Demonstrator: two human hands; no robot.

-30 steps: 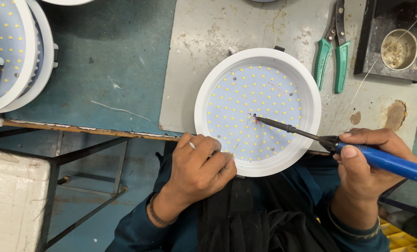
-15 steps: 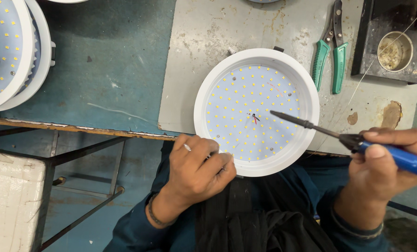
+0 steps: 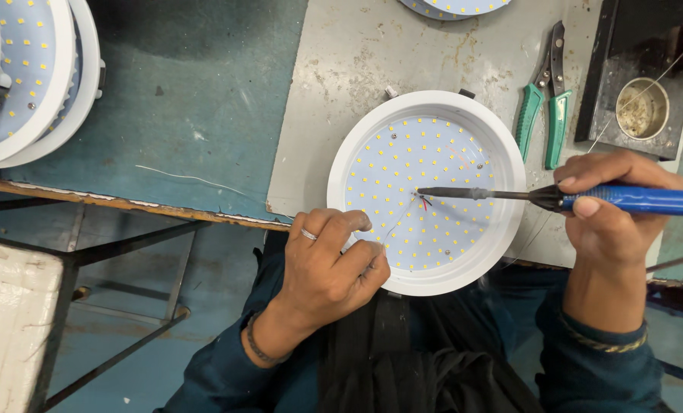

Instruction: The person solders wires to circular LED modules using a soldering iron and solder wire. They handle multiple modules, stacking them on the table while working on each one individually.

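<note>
A round white lamp housing (image 3: 509,157) with a board of small yellow LED dots lies on a grey metal plate (image 3: 341,99) at the bench edge. My right hand (image 3: 613,210) grips a blue-handled soldering iron (image 3: 555,197); its dark tip touches the board's centre beside a short red wire (image 3: 425,204). My left hand (image 3: 330,264) rests at the lamp's lower left rim, fingers pinched on a thin silvery wire (image 3: 396,224) that runs up to the tip.
Green-handled pliers (image 3: 544,103) lie right of the lamp. A small round tin (image 3: 642,107) sits on a black tray at the far right. Two more white LED lamps (image 3: 28,84) are stacked at the upper left on the blue bench top. A white box (image 3: 5,329) stands at lower left.
The iron's tip lifted off the board's centre, then came back to it, now held more level. My left hand has opened slightly and now feeds a thin wire to the tip.
</note>
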